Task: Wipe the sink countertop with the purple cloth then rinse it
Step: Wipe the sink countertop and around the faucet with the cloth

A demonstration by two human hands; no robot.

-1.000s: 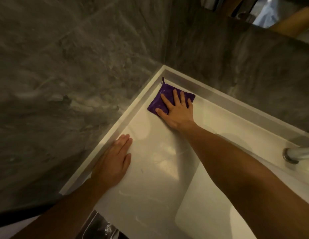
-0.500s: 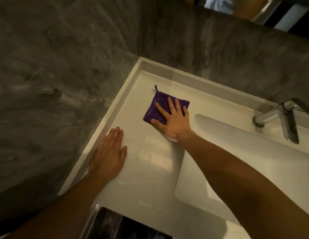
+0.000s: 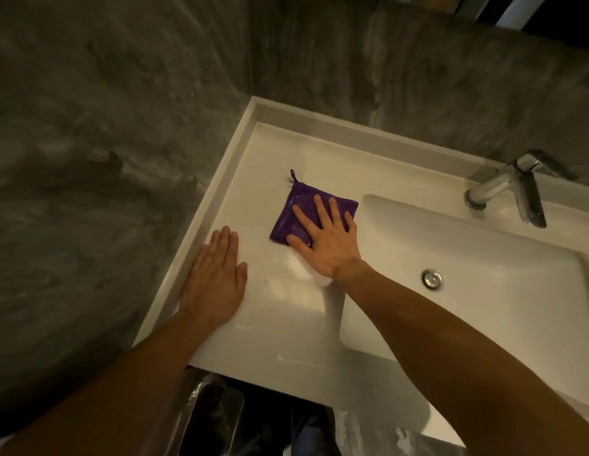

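Note:
A folded purple cloth (image 3: 294,213) with a small hanging loop lies flat on the white countertop (image 3: 270,159), just left of the sink basin (image 3: 483,274). My right hand (image 3: 326,240) presses down on it with spread fingers, covering its right and lower part. My left hand (image 3: 215,274) rests flat, palm down and empty, on the counter near the raised left rim. A chrome faucet (image 3: 506,189) stands at the back right of the basin, with no water running.
Grey stone walls (image 3: 105,159) close the counter on the left and the back. A round metal drain (image 3: 432,279) sits in the basin. Below the front edge are a dark bin lined with clear plastic (image 3: 214,419) and more plastic wrap.
My right hand has slid the cloth from the back left corner toward me and toward the basin. The view has swung right, revealing faucet and drain. My left hand stays planted.

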